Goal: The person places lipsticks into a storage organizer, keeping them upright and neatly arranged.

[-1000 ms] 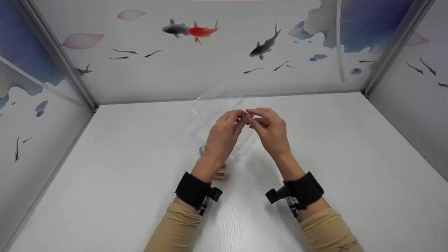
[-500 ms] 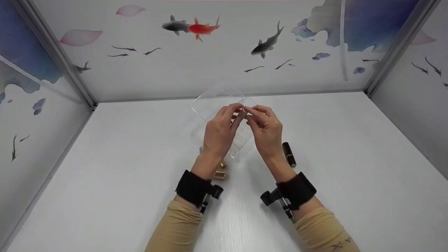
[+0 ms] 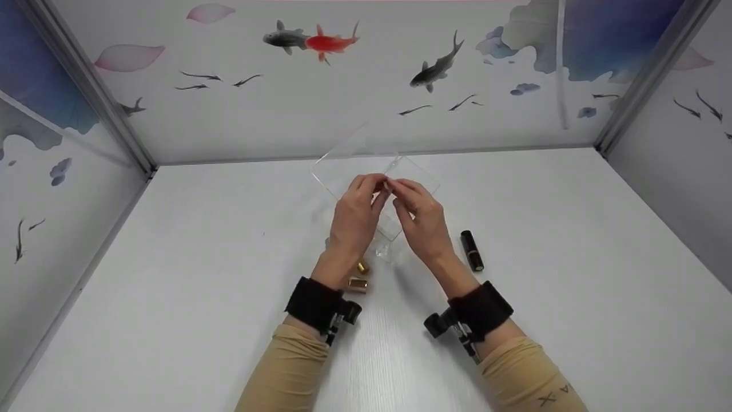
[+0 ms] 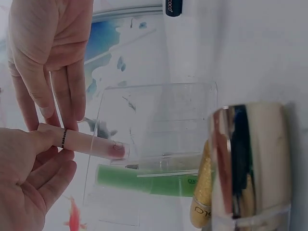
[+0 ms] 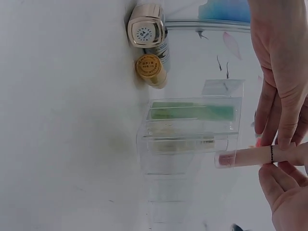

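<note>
Above the clear acrylic organizer (image 4: 185,87), both hands meet on a slim pale pink lip gloss tube (image 4: 84,143) with dark lettering and a clear, pinker end. My left hand (image 3: 354,214) pinches its upper part between thumb and fingers. From the other side, my right hand (image 3: 420,220) holds the same part with its fingertips. The tube's clear end points down and overlaps the organizer's edge in both wrist views; whether it is inside a slot I cannot tell. A green tube (image 5: 192,112) stands in one compartment, with a paler item beside it.
By the left forearm are a gold lipstick (image 3: 363,267), a shiny gold-and-beige lipstick (image 3: 358,285) and a greyish item (image 3: 327,243) partly hidden by the wrist. A black lipstick (image 3: 472,250) lies right of the right forearm. Printed panels wall the white table (image 3: 171,286).
Both hands have shifted left with the tube, the right one further. The black lipstick, hidden by the right arm a second ago, now shows fully.
</note>
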`<state>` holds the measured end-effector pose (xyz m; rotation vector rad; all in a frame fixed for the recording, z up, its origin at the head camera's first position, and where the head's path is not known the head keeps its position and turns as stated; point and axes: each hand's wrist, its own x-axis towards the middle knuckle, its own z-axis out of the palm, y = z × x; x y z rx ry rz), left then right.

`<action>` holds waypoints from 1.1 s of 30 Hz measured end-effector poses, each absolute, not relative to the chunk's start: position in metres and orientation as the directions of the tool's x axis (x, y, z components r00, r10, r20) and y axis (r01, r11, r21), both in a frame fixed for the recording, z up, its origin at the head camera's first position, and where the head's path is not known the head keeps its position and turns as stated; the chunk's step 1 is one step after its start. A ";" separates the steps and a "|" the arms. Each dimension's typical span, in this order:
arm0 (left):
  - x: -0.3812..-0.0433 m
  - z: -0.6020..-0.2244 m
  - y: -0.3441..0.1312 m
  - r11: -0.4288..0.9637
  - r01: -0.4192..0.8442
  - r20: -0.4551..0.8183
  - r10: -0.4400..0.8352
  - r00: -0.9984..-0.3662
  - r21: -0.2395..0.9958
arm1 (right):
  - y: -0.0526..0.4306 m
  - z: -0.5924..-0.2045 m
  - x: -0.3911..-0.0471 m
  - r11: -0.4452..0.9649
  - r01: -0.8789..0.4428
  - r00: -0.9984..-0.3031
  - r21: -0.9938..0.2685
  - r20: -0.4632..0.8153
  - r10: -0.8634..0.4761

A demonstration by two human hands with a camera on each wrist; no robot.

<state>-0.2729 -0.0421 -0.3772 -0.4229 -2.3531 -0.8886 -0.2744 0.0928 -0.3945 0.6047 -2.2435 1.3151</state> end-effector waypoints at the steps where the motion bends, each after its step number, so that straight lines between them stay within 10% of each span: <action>1: -0.273 -0.378 -0.042 0.731 0.471 0.617 0.086 -0.782 0.494 | 0.093 -0.395 -0.275 0.446 -0.580 -0.798 -0.682 0.585 -0.144; 33: -0.282 -0.391 -0.044 0.737 0.421 0.561 0.068 -0.825 0.529 | 0.099 -0.405 -0.279 0.540 -0.567 -0.813 -0.623 0.530 -0.241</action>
